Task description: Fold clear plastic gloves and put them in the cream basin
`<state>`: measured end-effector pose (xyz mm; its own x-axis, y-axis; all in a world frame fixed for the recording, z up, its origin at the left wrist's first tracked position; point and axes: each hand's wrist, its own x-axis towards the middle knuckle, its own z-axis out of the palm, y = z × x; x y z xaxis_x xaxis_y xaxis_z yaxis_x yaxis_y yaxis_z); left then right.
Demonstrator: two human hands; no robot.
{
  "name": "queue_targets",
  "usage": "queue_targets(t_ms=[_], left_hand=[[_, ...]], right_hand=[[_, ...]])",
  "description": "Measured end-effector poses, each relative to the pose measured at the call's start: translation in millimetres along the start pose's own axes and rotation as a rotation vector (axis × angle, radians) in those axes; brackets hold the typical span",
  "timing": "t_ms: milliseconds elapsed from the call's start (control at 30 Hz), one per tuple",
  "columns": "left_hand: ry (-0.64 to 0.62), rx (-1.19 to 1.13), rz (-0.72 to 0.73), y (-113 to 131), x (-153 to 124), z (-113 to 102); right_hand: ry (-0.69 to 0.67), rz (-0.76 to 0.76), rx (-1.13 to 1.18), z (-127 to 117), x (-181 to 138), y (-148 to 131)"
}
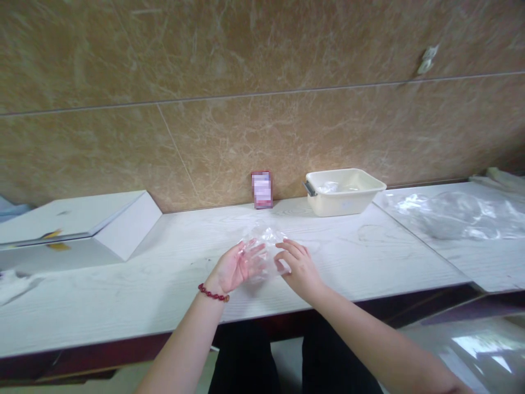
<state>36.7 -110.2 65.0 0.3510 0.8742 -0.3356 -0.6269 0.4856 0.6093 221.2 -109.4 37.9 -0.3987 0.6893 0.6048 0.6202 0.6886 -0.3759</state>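
A clear, crinkled plastic bag (268, 236) is between my hands, just above the white tabletop. My left hand (237, 267) has its palm up and its fingers spread. The film lies over those fingers; whether they are inside the bag or only behind it, I cannot tell. On the left wrist is a dark red bead bracelet (213, 295). My right hand (299, 268) is at the bag's right side, thumb and forefinger curled together on its edge, the other fingers reaching over the film.
A cream plastic basin (344, 205) with clear plastic inside stands against the wall. Left of it a small phone-like device (262, 190) leans upright. A white box (135, 230) sits at the left. More clear plastic bags (463, 216) lie on the right of the table (172, 290).
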Motion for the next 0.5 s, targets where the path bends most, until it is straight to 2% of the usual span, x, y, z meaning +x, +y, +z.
queue_targets(t_ms=[133, 233, 300, 333, 433, 500], left_hand=[[0.141, -0.034, 0.156, 6.6, -13.8, -6.9], [0.25, 0.02, 0.472, 9.7, -27.7, 1.6], [0.246, 0.194, 0.716, 7.5, -39.6, 16.2], [0.214, 0.332, 0.791, 5.5, -45.3, 24.9], [0.057, 0.739, 0.704, 0.1, -54.0, 47.6], [0.016, 0.942, 0.655, 2.0, -49.8, 54.9]], right_hand=[[-0.098, -0.006, 0.111, -26.0, 8.6, 4.0], [-0.217, 0.045, 0.198, -44.6, 18.2, 3.5], [-0.266, 0.081, 0.219, -55.6, 28.0, 1.4], [-0.276, 0.108, 0.211, -60.7, 33.8, -0.4], [-0.332, 0.158, 0.217, -75.1, 53.0, -7.8], [-0.404, 0.193, 0.297, -84.3, 65.7, -11.5]])
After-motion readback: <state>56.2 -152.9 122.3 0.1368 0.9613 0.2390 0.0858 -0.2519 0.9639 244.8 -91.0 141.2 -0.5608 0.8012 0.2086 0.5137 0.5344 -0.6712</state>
